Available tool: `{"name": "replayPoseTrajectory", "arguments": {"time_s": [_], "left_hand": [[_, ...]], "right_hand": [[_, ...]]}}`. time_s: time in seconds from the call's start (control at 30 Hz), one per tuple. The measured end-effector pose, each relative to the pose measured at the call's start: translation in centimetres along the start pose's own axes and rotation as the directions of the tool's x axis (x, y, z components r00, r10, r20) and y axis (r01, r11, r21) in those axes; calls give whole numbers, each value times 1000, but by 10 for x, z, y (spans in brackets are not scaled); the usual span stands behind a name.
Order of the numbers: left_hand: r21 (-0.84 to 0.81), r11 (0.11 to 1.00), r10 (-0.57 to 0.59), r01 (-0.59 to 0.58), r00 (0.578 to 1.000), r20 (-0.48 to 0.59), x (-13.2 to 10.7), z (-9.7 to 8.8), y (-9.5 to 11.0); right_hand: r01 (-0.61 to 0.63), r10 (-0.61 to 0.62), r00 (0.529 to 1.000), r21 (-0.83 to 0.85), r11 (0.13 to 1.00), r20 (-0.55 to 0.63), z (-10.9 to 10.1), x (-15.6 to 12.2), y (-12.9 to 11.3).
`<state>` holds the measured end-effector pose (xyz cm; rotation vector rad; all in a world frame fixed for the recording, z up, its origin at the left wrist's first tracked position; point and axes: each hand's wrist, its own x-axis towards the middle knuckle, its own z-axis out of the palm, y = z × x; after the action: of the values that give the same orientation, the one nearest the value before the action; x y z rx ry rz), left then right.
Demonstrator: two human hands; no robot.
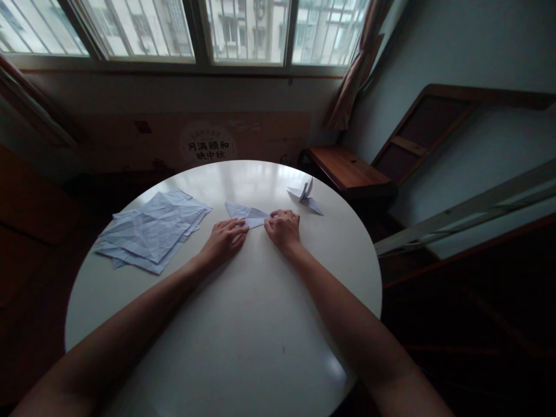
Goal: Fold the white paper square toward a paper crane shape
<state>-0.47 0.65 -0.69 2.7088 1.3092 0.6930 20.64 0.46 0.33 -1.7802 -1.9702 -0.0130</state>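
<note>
Round white desk (243, 347), glossy top; loose stack of creased paper sheets (152, 231) at left; partly folded paper (245, 215) near centre, both hands resting on it; finished paper crane (305, 197) further right.

Round white table (243, 347) — paper stack (152, 231) at left, folded crane (306, 197) at right.

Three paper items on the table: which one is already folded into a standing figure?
The crane, far right near the table's edge. The stack lies flat at left; the half-folded sheet lies flat under both hands.
</note>
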Motion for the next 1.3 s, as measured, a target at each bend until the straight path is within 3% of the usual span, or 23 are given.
{"name": "replayPoseTrajectory", "arguments": {"time_s": [0.13,0.37,0.57,0.73,0.87,1.1,1.3], "left_hand": [[19,1000,-3,3,1000,3,0,-1,0],[136,987,-92,89,996,15,-2,-5,5],[142,980,-153,142,986,65,0,-6,8],[86,990,-118,110,989,91,0,-4,5],[29,996,-88,86,993,83,0,-2,3],[86,993,-82,79,996,32,-1,-2,-1],[138,982,-130,125,991,25,-1,-4,3]], "right_hand": [[-36,36,999,-20,999,6,1,0,2],[142,-149,984,72,987,100,-2,-1,1],[187,-210,973,199,962,98,-5,1,-2],[56,-50,998,177,983,-38,0,2,1],[-28,35,998,144,989,-48,2,2,3],[94,-104,990,106,990,93,-2,0,-1],[205,-230,965,188,961,125,0,3,0]]}}
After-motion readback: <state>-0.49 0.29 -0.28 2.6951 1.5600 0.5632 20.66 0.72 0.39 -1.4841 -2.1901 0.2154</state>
